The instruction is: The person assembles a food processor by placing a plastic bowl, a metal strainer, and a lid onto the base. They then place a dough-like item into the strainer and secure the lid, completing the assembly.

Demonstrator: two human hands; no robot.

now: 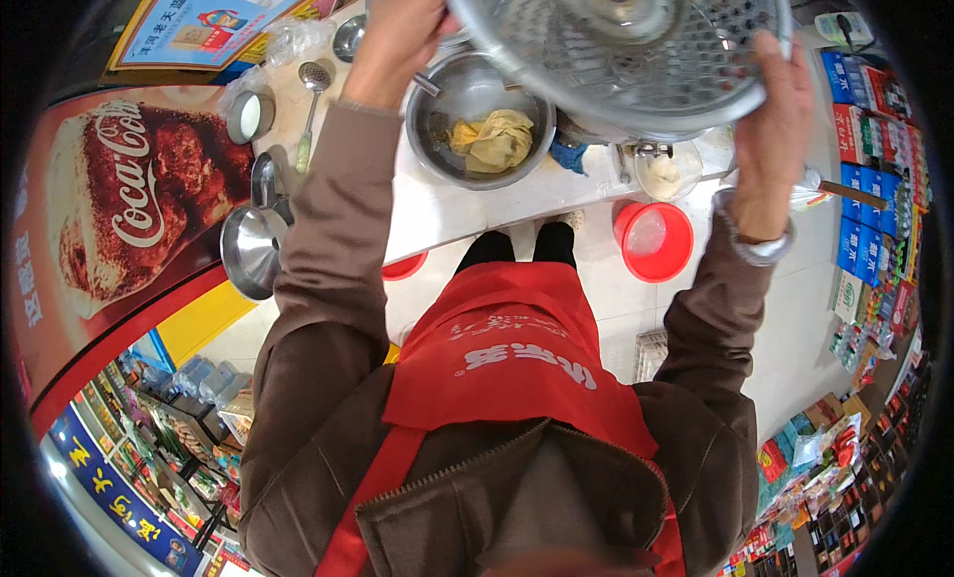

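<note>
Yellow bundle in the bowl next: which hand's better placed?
Probably the left hand: it looks nearer the bowl and bundle. The right hand is across, gripping the pan. Whether the left is free, I can't tell.

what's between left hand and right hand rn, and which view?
A round perforated metal steamer tray, motion-blurred, spans the stretch from the left hand to the right hand. Shown in the head view.

A green-handled skimmer (314, 77) lies on the white tabletop (447, 204), a red bucket (672, 257) stands on the tiled floor (800, 324), and a drink poster (134, 189) spans the left.
</note>
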